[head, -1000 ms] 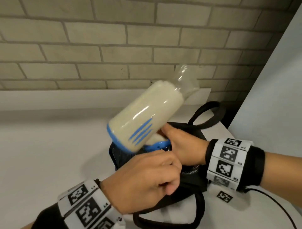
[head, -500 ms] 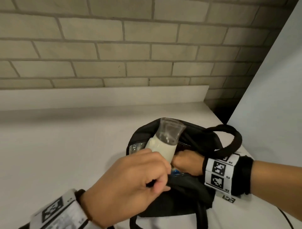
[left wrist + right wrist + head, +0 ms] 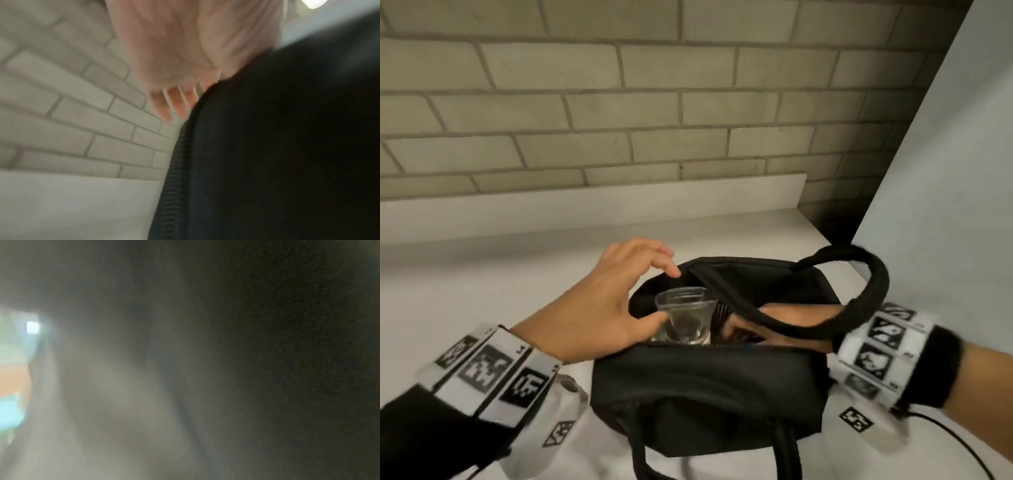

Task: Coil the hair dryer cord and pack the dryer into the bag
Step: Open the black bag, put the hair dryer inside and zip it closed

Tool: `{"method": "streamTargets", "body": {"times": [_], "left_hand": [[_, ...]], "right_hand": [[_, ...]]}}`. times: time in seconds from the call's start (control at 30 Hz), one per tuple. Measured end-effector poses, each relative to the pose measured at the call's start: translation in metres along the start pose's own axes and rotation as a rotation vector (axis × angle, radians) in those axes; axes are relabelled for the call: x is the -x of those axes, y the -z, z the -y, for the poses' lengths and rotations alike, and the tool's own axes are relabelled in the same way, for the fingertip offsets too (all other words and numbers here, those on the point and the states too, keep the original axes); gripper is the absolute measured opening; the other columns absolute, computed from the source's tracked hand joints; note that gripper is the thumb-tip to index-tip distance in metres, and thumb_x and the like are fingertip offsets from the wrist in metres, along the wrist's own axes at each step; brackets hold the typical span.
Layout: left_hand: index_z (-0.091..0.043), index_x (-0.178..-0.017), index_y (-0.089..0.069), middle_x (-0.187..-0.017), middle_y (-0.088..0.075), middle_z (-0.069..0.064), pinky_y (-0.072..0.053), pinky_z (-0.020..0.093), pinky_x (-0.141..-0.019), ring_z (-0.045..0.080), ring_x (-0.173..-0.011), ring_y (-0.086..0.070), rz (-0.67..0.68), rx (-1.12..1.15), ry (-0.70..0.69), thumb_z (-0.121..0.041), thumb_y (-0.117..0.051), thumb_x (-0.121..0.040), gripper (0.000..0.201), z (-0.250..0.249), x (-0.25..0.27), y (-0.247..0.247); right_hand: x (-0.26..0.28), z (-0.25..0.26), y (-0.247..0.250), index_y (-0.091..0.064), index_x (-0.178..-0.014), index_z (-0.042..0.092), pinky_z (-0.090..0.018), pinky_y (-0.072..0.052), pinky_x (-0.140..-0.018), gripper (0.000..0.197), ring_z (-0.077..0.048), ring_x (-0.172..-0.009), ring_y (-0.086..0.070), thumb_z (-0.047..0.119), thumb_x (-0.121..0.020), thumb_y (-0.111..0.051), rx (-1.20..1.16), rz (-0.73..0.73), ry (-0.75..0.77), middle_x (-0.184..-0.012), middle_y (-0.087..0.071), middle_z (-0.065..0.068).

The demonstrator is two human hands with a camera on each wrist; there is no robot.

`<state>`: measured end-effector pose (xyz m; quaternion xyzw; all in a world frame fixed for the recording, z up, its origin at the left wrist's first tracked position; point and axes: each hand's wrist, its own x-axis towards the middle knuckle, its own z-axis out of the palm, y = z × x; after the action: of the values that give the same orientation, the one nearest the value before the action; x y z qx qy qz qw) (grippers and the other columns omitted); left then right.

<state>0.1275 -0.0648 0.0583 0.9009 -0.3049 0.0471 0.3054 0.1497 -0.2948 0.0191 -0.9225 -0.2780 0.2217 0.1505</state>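
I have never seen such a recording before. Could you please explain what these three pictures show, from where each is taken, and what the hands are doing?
No machine here: a person works with bare hands, wearing patterned wristbands. The large picture comes from a head camera looking down. A black bag stands open on a white counter. The hair dryer stands inside, clear nozzle upward. The left hand, fingers relaxed, touches the nozzle with its thumb. The right hand reaches inside the bag; its fingers are hidden. The other two pictures come from wrist cameras: the left shows blurred fingers beside the bag, the right only blur.
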Motion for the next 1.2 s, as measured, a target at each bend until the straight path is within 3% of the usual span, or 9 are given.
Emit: {"method": "streamTargets", "body": {"times": [0.1,0.27,0.43,0.63,0.77,0.9,1.0,1.1,1.2], "left_hand": [[-0.055,-0.099,-0.035,-0.119,-0.027,-0.038,-0.024,0.000,-0.093,-0.018,-0.118,-0.021,0.140,-0.011,0.008,-0.012,-0.057,-0.070,0.056,0.010,-0.005,-0.008],[-0.056,-0.095,-0.038,-0.111,-0.043,-0.029,-0.042,0.020,-0.092,-0.002,-0.107,-0.047,0.095,-0.021,0.053,-0.001,-0.061,-0.075,0.063,0.014,-0.014,-0.014],[-0.048,-0.096,-0.039,-0.100,-0.055,-0.019,-0.042,0.015,-0.077,0.004,-0.091,-0.055,0.027,-0.033,0.046,-0.010,-0.062,-0.078,0.048,0.008,-0.020,-0.016],[-0.014,-0.097,-0.055,-0.091,-0.061,-0.002,-0.044,0.034,-0.069,0.022,-0.079,-0.059,-0.127,-0.256,0.041,-0.023,-0.055,-0.085,0.014,0.006,-0.023,-0.018],[-0.025,-0.105,-0.044,-0.115,-0.054,-0.002,-0.051,0.042,-0.073,0.025,-0.087,-0.060,0.067,-0.280,-0.010,-0.014,-0.062,-0.079,0.034,0.015,-0.019,-0.010],[-0.030,-0.097,-0.039,-0.104,-0.064,0.003,-0.053,0.042,-0.060,0.030,-0.073,-0.065,0.027,-0.368,-0.092,-0.026,-0.040,-0.080,0.018,0.014,-0.015,-0.009],[-0.030,-0.092,-0.040,-0.095,-0.069,0.002,-0.053,0.039,-0.058,0.030,-0.069,-0.066,0.006,-0.333,-0.081,-0.038,-0.026,-0.077,0.022,0.017,-0.014,-0.010],[-0.035,-0.089,-0.041,-0.093,-0.067,-0.006,-0.043,0.031,-0.062,0.026,-0.074,-0.064,-0.055,-0.255,-0.001,-0.045,-0.027,-0.075,0.023,0.015,-0.014,-0.011],[-0.034,-0.083,-0.043,-0.076,-0.058,-0.010,-0.037,0.031,-0.065,0.022,-0.068,-0.055,-0.105,-0.101,0.124,-0.030,-0.045,-0.087,0.007,0.017,-0.014,-0.012]], "right_hand": [[0.028,0.002,0.022,-0.052,-0.122,0.004,-0.015,-0.045,-0.084,0.032,-0.006,-0.089,-0.056,0.016,-0.095,-0.040,-0.180,0.029,0.074,-0.123,-0.059,-0.008],[0.056,0.005,0.038,-0.051,-0.100,0.051,-0.009,-0.048,-0.077,0.041,-0.001,-0.088,-0.061,0.014,-0.085,-0.057,-0.269,-0.222,0.097,-0.102,-0.062,0.016],[0.032,0.027,0.026,-0.031,-0.135,0.032,-0.007,-0.045,-0.069,0.058,-0.007,-0.087,-0.059,0.022,-0.084,-0.057,-0.111,-0.345,0.181,-0.119,-0.049,0.009],[0.012,0.048,0.007,-0.047,-0.122,0.038,-0.037,-0.045,-0.096,0.033,-0.008,-0.113,-0.054,0.032,-0.089,-0.050,-0.166,-0.459,0.253,-0.122,-0.060,0.010],[0.008,0.047,0.004,-0.051,-0.118,0.029,-0.036,-0.047,-0.092,0.031,-0.009,-0.105,-0.059,0.027,-0.088,-0.056,-0.241,-0.524,0.264,-0.114,-0.064,0.006],[0.011,0.045,0.000,-0.040,-0.110,0.031,-0.045,-0.052,-0.079,0.036,-0.022,-0.085,-0.066,0.032,-0.082,-0.061,-0.371,-0.560,0.201,-0.094,-0.069,-0.007],[0.011,0.047,0.004,-0.048,-0.087,0.034,-0.038,-0.054,-0.071,0.018,-0.017,-0.074,-0.065,0.044,-0.077,-0.060,-0.422,-0.613,0.156,-0.081,-0.069,-0.005],[0.013,0.050,0.026,-0.056,-0.075,0.026,-0.017,-0.045,-0.051,0.011,-0.010,-0.056,-0.057,0.028,-0.085,-0.056,-0.629,-0.689,0.118,-0.068,-0.065,0.000],[0.017,0.051,0.057,-0.051,-0.084,0.021,-0.019,-0.039,-0.042,0.006,-0.011,-0.048,-0.048,0.022,-0.089,-0.049,-0.793,-0.715,0.096,-0.060,-0.054,0.000]]}}
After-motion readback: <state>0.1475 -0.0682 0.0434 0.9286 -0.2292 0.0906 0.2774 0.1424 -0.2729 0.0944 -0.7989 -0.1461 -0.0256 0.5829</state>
